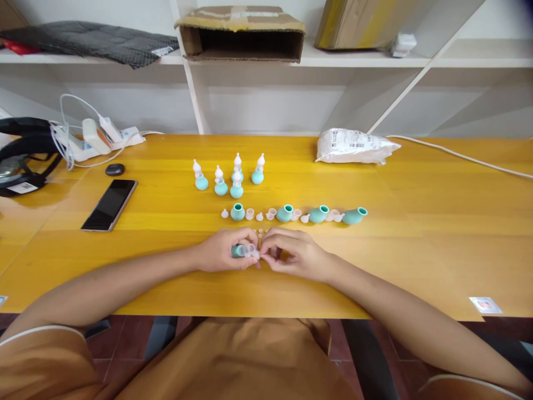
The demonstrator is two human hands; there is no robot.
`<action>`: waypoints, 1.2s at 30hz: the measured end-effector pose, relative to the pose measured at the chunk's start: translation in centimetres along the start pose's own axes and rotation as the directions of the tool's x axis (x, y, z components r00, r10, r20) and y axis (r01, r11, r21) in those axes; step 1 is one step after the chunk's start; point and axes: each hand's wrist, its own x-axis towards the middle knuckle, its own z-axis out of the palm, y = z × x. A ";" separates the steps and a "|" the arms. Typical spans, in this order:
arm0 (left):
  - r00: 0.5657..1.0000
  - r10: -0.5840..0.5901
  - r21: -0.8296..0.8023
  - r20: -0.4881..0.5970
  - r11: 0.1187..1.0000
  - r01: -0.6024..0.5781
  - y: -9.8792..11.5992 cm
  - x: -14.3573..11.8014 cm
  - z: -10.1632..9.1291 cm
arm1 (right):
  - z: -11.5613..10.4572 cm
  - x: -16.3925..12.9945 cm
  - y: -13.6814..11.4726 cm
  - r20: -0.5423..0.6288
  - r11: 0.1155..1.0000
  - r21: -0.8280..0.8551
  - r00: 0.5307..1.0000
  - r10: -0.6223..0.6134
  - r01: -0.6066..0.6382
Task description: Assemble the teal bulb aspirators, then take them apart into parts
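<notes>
left hand [220,250] gripping teal bulb [237,251] lying sideways – neck pointing right, right hand [291,255] pinching clear tip [252,251] there

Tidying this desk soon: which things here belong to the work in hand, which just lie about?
In hand:
left hand and right hand on teal rubber bulb with clear plastic tip
row of open teal bulbs
five capped bulbs

Lying about:
black phone
white plastic bag
cardboard box

Left hand [220,250] gripping teal bulb [237,251], right hand [291,254] pinching its clear cap [252,251], yellow table [416,222]
</notes>
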 end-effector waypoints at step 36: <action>0.999 0.005 -0.010 0.044 1.000 -0.005 -0.2 0.1 0.1 | -4.5 -0.1 1.5 0.235 0.795 -0.600 0.930 0.283 -0.091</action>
